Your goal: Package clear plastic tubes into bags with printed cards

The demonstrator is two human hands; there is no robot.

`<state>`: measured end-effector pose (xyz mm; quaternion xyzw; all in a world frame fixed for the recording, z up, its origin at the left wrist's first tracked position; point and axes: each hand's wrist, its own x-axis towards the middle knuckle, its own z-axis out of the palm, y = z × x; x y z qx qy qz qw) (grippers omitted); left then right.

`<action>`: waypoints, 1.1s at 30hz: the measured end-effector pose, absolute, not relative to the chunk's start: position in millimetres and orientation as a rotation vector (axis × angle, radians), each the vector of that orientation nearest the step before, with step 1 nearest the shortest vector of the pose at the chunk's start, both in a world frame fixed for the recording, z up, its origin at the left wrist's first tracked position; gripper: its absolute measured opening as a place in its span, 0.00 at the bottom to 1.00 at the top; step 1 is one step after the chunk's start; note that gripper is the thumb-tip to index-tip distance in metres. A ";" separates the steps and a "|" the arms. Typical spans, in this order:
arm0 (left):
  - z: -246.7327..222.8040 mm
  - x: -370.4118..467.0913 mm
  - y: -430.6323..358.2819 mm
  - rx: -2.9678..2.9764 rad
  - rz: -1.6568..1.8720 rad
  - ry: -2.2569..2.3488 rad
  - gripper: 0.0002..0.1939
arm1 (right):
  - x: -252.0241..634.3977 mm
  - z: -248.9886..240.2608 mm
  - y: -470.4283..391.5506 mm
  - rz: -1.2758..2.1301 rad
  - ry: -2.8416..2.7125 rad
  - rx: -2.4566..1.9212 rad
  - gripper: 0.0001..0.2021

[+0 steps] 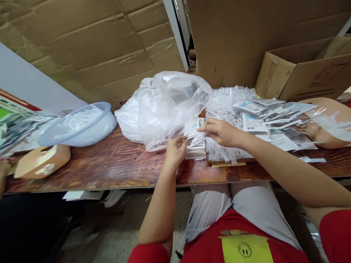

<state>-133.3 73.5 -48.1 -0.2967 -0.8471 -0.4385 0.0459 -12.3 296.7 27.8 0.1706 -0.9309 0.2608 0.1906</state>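
My left hand point(176, 150) is closed at the near edge of a clear plastic packet point(194, 134), its fingertips pressed together. Pinched on the same packet from the right is my right hand point(219, 132). Beneath the packet lies a stack of flat clear packets point(195, 151) on the wooden table point(109, 164). Behind my left hand bulges a large translucent plastic bag point(153, 109). To the right of the stack, a tray is heaped with small clear plastic pieces point(229, 95), and labelled packets point(253, 122) lie partly over them.
A pale blue basin point(101, 129) holding clear pieces and an orange container point(61, 157) stand at the left. Another orange container point(323, 138) is at the right, before an open cardboard box point(309, 80). Another person's hand point(4, 173) shows at the left edge.
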 end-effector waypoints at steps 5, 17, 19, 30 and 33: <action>-40.8 -102.2 77.3 -0.809 -1.515 -2.540 0.17 | 12.3 8.6 286.9 0.663 -2.506 0.513 0.18; -7.8 -35.0 108.4 -0.263 -2.488 -2.056 0.14 | 59.8 -1.5 254.1 0.354 -2.419 0.117 0.25; -2.2 -24.7 112.8 -0.250 -2.595 -1.975 0.16 | 65.2 -6.1 244.7 0.228 -2.416 0.005 0.26; 23.9 19.6 109.0 -0.351 -3.035 -1.918 0.34 | 81.0 10.1 224.9 0.172 -2.421 -0.164 0.26; 25.9 28.9 108.0 -0.409 -3.032 -1.883 0.33 | 93.6 16.1 226.2 0.177 -2.420 -0.174 0.25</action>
